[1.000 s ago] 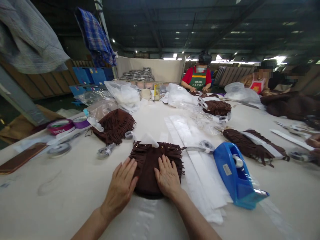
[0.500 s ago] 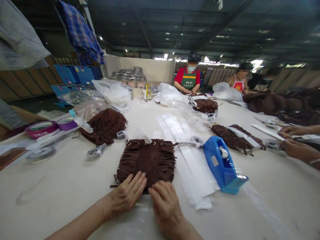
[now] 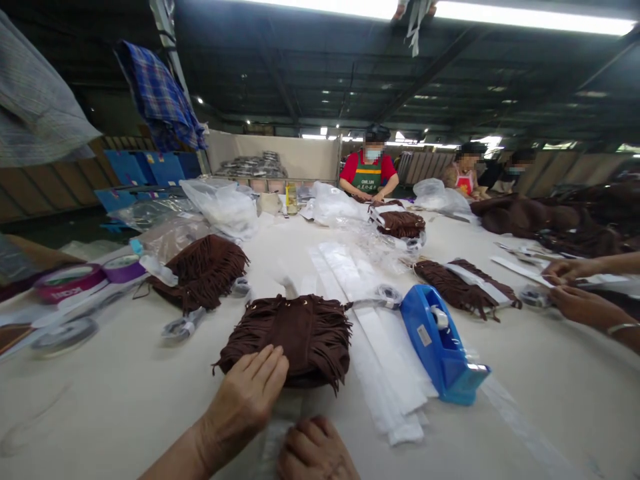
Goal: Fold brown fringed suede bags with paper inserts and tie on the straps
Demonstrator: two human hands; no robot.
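Observation:
A dark brown fringed suede bag (image 3: 295, 333) lies flat on the table in front of me, with small metal eyelets along its far edge. My left hand (image 3: 250, 393) rests on its near left part, fingers stretched out and flat. Just below the bag, apart from it, my right hand (image 3: 315, 450) is closed with curled fingers. Whatever it grips is hidden. A pale translucent strip (image 3: 275, 437) shows on the table between my hands. To the right of the bag lie white paper strips (image 3: 380, 360) and a blue tape dispenser (image 3: 440, 347).
Another fringed bag (image 3: 200, 270) lies left, near purple tape rolls (image 3: 70, 283) and a clear tape roll (image 3: 65, 333). A wrapped fringed bag (image 3: 467, 283) is at right, beside a co-worker's hands (image 3: 575, 287). Plastic bags (image 3: 220, 207) and a person in a green apron (image 3: 370, 170) are farther back.
My right hand has drawn back from the bag's near edge toward me. My left hand stays on the bag, whose near edge now looks bunched. The view has tilted up slightly.

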